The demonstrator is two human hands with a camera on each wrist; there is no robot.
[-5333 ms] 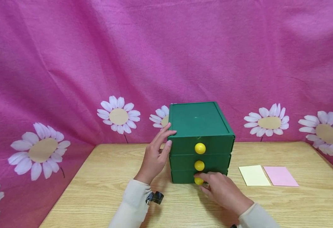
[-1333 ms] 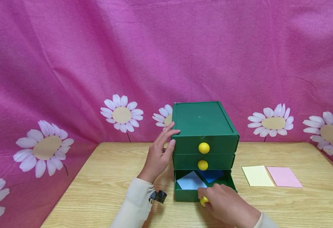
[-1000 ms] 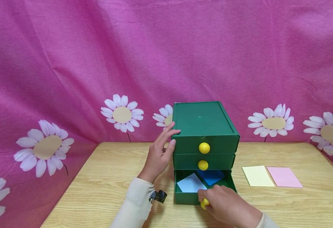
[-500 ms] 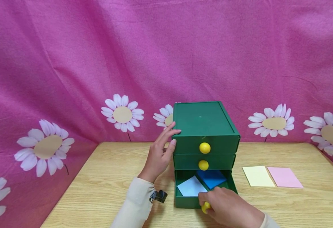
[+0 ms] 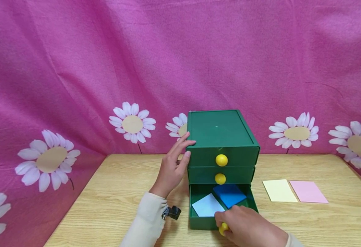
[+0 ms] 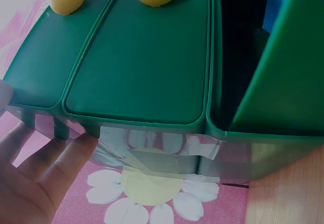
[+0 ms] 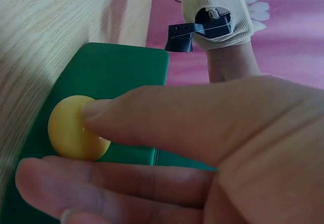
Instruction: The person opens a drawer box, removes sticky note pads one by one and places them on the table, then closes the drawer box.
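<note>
One green plastic drawer cabinet (image 5: 220, 128): left hand (image 5: 171, 168) spread against its left edge; right hand (image 5: 246, 223) pinching its lowest round yellow knob (image 5: 223, 229). I'd pull level.

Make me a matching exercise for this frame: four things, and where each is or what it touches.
1. left hand
2. right hand
3. pink paper
4. dark blue paper

A. inside the open bottom drawer
B. pinching the bottom knob
C. on the table, beside the pale yellow paper
D. touching the cabinet near its top

Pairs: 1-D, 2-B, 3-C, 4-A
</note>
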